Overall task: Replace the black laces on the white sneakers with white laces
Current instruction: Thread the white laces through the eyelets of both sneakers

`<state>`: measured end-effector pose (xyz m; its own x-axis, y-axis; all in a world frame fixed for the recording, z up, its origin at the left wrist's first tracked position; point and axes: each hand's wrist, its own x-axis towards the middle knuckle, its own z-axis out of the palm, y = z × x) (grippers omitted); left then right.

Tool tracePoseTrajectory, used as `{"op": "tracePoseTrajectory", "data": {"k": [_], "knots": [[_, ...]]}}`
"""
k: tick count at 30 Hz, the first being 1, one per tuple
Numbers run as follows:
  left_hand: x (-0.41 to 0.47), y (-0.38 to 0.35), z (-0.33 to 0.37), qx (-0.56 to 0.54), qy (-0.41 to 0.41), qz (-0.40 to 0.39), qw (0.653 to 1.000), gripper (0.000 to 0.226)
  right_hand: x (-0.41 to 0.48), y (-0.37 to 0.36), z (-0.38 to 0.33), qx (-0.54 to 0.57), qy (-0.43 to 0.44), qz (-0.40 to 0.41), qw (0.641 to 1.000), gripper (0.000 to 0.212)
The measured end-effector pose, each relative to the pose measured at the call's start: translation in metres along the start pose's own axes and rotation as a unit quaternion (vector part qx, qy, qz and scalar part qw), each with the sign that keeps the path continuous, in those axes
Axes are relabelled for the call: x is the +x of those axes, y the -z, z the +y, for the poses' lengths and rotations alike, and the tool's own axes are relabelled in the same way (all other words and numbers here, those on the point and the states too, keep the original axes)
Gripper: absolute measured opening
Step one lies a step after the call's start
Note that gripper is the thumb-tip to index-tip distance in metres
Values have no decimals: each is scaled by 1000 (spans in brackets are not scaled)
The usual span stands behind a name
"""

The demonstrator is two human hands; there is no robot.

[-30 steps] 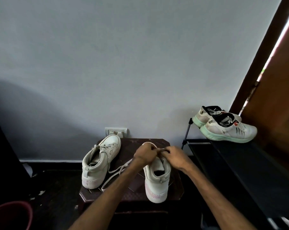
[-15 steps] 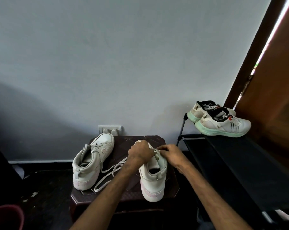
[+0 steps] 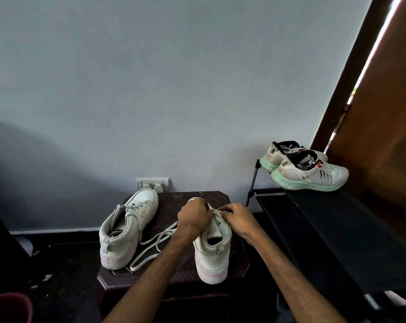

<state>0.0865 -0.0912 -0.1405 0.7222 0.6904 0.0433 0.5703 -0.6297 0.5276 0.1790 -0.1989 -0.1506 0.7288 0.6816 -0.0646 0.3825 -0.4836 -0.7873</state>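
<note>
Head view: both hands work at the top of one white sneaker (image 3: 212, 258) that stands upright on a dark brown worktop (image 3: 171, 207), heel toward the camera, toe toward the wall. The left hand (image 3: 194, 219) is curled over the front of this sneaker, knuckles up, and covers most of the eyelet area. The right hand (image 3: 238, 217) sits just beside it at the tongue, with fingers bent inward. A short run of white lace (image 3: 215, 209) shows between the two hands, and each hand pinches an end of that run; the fingertips themselves are too small to make out singly. A loose length of the lace runs from under the left wrist and lies in loops on the worktop between the two sneakers. The second sneaker (image 3: 125, 229) lies left of the first, tilted onto its side, heel toward the camera, with pale lacing visible across its front; it is apart from both hands. Both sneakers show pinkish marks at the heel sole. A wall socket (image 3: 152, 183) sits on the grey wall just behind the worktop. A black rack (image 3: 337, 229) stands to the right and carries a pair of running shoes (image 3: 311, 176) with green soles. A brown door (image 3: 383, 136) stands behind the rack. A red bucket (image 3: 8, 307) shows at the lower left corner.
</note>
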Motion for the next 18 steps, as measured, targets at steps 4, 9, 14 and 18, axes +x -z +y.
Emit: {"op": "tracePoseTrajectory", "data": {"k": [4,9,14,18], "knots": [[2,3,-3,18,-64,-30,997,17,-5,-4,-12,-65,-14,24,998,21],[12,17,-14,79,-116,-56,989,19,-18,-12,-8,201,-112,13,973,31],[4,16,-10,85,-90,-98,987,46,-26,-33,4,137,-49,112,983,8],[-10,15,-3,101,-79,-102,986,53,-28,-46,6,72,-67,116,988,13]]}}
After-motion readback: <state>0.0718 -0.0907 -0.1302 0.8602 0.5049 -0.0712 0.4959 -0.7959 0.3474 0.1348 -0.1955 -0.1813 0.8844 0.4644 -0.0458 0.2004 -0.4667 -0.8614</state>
